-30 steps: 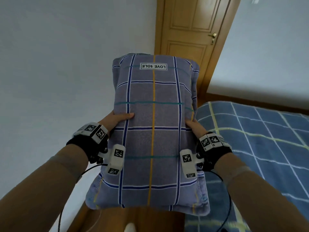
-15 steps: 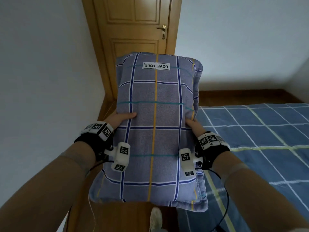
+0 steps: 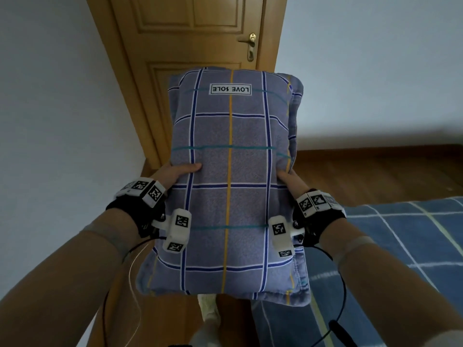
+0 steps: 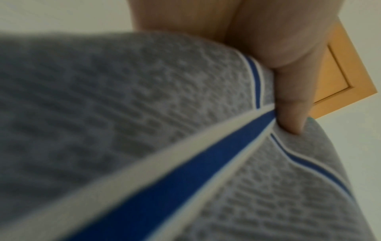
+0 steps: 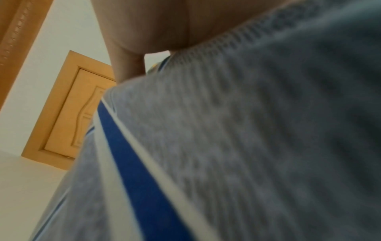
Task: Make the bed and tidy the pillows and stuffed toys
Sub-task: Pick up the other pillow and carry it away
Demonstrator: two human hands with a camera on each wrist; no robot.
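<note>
I hold a grey-blue checked pillow (image 3: pixel 230 176) with a "LOVE SOLE" label lengthwise in the air in front of me. My left hand (image 3: pixel 175 174) grips its left edge, thumb pressed on the top face. My right hand (image 3: pixel 288 179) grips the right edge the same way, fingers hidden underneath. In the left wrist view the thumb (image 4: pixel 288 97) digs into the pillow fabric (image 4: pixel 144 130). The right wrist view is filled by the pillow (image 5: pixel 247 146) with my hand (image 5: pixel 154 29) above it. The bed with its blue checked cover (image 3: pixel 400 246) lies at the lower right.
A shut wooden door (image 3: pixel 195 58) with a brass handle (image 3: pixel 249 43) stands straight ahead. A pale wall (image 3: pixel 62 121) is close on the left. Wooden floor (image 3: pixel 375 171) runs between the door and the bed. My feet (image 3: pixel 208 311) show below the pillow.
The view has swung to the right: the door now stands behind the pillow and the bed has slid towards the lower right. The grip of both hands on the pillow is unchanged.
</note>
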